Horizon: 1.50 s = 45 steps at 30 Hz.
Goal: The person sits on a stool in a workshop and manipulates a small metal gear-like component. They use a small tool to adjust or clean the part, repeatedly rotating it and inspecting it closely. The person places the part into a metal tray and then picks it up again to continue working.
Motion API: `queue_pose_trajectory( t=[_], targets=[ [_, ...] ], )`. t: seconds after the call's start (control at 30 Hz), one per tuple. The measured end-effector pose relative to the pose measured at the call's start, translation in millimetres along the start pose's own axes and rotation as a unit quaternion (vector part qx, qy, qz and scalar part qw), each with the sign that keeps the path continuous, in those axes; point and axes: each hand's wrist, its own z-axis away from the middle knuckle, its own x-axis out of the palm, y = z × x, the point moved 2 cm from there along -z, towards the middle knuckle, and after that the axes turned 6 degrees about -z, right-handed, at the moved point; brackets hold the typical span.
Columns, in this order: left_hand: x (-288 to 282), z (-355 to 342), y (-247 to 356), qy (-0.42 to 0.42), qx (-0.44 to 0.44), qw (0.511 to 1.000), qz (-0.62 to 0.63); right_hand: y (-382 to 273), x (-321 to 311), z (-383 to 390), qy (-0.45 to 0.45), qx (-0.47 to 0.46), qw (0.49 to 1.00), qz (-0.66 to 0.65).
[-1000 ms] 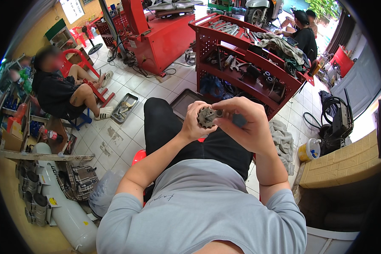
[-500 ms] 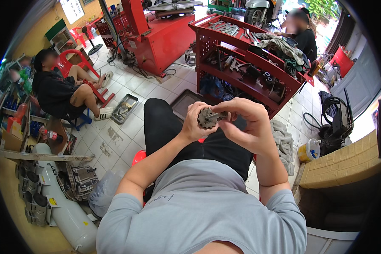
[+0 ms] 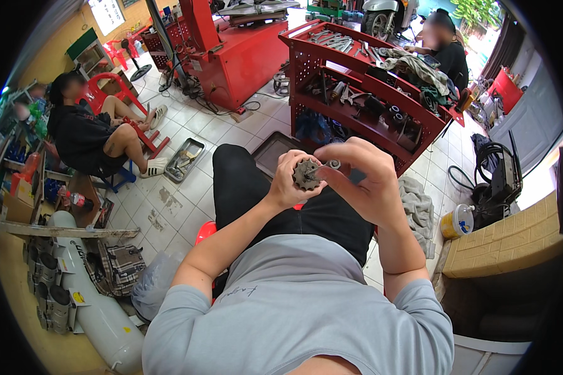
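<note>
Head view of a seated person in a grey short-sleeved shirt (image 3: 294, 294) and black trousers (image 3: 241, 194), both bare hands raised in front of the lap. The left hand (image 3: 288, 181) is curled around a round grey metal part with a toothed rim (image 3: 305, 175), its toothed face turned upward. The right hand (image 3: 361, 178), just beside it, is bent into a narrow pinch on a small grey metal piece with a round end (image 3: 334, 164), lying between thumb and fingers; whether this piece is joined to the toothed part cannot be told. Beyond the hands, a shallow dark rectangular tray (image 3: 270, 149) rests on the white tiled floor (image 3: 225, 128). Ahead and to the right stands a dark-red metal tool trolley with perforated sides (image 3: 298, 78), bearing silver wrenches (image 3: 339, 42) on its top. A crumpled grey cloth (image 3: 419, 209) lies on the floor to the right, near a white bucket with a yellow label (image 3: 451, 226). At left, a person in dark clothing (image 3: 81, 134) sits on a low blue stool (image 3: 119, 179).
</note>
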Motion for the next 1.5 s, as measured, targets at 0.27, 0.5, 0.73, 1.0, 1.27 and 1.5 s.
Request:
queue_pose_trajectory(
  t=[0.27, 0.5, 0.73, 1.0, 1.27, 1.5],
  targets=[
    [9, 5, -14, -0.012, -0.054, 0.997, 0.048, -2, -5, -2, -0.051, 0.016, 0.998, -0.017],
    [1, 1, 1, 0.001, -0.037, 0.999, 0.020, 0, -4, 1, -0.036, -0.003, 0.999, 0.000],
    [-1, -1, 6, -0.008, -0.041, 0.999, 0.029, 0, -4, -2, -0.010, -0.013, 1.000, 0.023],
    [2, 0, 0, -0.002, -0.002, 1.000, 0.007, 7, 3, 0, 0.065, -0.074, 0.993, 0.073],
    [4, 0, 2, 0.034, -0.009, 0.999, 0.018, 8, 5, -3, 0.056, -0.173, 0.968, 0.173],
    [6, 3, -2, 0.012, -0.056, 0.997, 0.044, 5, 4, -2, 0.031, -0.091, 0.987, 0.126]
  ],
)
